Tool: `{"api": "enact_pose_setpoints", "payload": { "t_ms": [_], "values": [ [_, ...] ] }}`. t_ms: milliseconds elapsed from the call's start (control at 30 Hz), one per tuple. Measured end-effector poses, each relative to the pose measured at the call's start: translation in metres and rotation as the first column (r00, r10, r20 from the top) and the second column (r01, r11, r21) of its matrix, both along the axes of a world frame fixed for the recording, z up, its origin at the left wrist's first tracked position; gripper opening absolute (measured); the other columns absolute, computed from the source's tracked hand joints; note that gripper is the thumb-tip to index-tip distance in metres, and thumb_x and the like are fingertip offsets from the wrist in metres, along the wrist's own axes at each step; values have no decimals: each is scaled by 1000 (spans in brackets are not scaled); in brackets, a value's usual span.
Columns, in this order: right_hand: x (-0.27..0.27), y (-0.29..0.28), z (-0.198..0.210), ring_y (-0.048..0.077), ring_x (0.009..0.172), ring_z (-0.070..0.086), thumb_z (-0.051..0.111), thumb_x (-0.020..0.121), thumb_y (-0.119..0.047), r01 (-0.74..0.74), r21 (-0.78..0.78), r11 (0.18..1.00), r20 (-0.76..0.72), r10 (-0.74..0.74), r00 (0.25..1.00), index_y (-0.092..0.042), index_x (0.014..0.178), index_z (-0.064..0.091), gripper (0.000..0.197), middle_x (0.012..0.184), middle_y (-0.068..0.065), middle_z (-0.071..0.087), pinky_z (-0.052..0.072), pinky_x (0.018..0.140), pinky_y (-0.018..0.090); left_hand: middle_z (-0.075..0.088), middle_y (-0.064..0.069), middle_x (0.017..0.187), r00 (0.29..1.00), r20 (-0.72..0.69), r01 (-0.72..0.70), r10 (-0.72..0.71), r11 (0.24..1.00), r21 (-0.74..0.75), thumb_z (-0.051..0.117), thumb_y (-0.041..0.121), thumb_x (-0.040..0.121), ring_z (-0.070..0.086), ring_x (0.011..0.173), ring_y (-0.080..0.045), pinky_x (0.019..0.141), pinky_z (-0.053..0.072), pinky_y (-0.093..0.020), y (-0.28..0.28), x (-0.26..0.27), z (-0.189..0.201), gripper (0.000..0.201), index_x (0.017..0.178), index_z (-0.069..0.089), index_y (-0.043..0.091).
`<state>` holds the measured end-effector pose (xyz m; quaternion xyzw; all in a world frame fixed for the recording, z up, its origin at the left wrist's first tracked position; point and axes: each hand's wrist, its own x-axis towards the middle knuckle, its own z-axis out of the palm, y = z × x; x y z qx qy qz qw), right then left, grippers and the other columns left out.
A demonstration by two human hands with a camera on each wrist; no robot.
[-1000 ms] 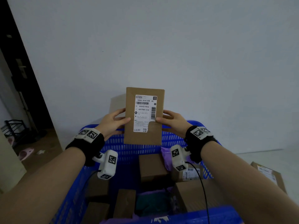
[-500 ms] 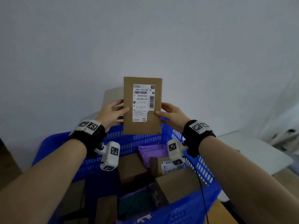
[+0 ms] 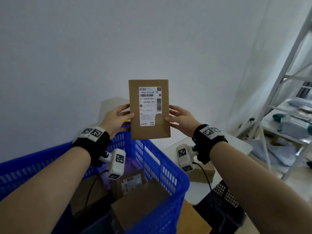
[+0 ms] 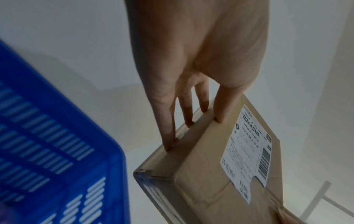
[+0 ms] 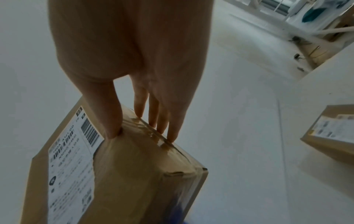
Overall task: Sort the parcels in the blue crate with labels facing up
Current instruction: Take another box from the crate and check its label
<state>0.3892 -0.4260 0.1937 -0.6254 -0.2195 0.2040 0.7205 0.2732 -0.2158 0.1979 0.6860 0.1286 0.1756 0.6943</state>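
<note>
A flat brown cardboard parcel is held upright in the air above the far rim of the blue crate, its white shipping label turned toward the person's head camera. The left hand grips the parcel's left edge, thumb on the labelled face and the other fingers pressed along the taped side. The right hand grips the opposite edge the same way, thumb at the front and fingers laid on the glossy tape.

Inside the crate, below the held parcel, lie more cardboard boxes: one box shows a label facing up, a larger plain box sits nearer the person, and a purple mailer bag lies against the far wall. Right of the crate, another labelled box rests on a white surface, with a black perforated bin beside it. A white metal rack stands farther right.
</note>
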Motion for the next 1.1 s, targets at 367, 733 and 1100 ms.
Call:
{"api": "enact_pose_setpoints", "payload": {
  "t_ms": [367, 733, 1100],
  "values": [
    [123, -125, -38, 26, 125, 52, 61, 86, 1, 168, -163, 972, -83, -183, 980, -11, 134, 48, 52, 133, 8, 57, 40, 107, 46, 62, -14, 121, 970, -203, 145, -135, 989, 38, 59, 11, 92, 63, 88, -33, 72, 55, -41, -112, 159, -26, 51, 139, 43, 19],
    [198, -205, -128, 21, 117, 54, 58, 86, 2, 99, -274, 957, -318, -187, 930, -15, 139, 45, 57, 126, 0, 61, 44, 98, 40, 63, -13, 97, 847, -510, 172, -152, 985, -8, 54, 1, 91, 62, 80, -28, 61, 51, -38, -187, 255, -115, 46, 136, 41, 5],
    [233, -222, -217, 23, 115, 53, 55, 85, 7, 34, -328, 944, -486, -199, 851, -17, 138, 44, 59, 125, 3, 58, 43, 93, 37, 62, -15, 110, 756, -646, 66, -111, 993, -93, 51, -6, 90, 61, 89, -25, 63, 51, -36, -214, 286, -211, 27, 115, 56, 4]
  ]
}}
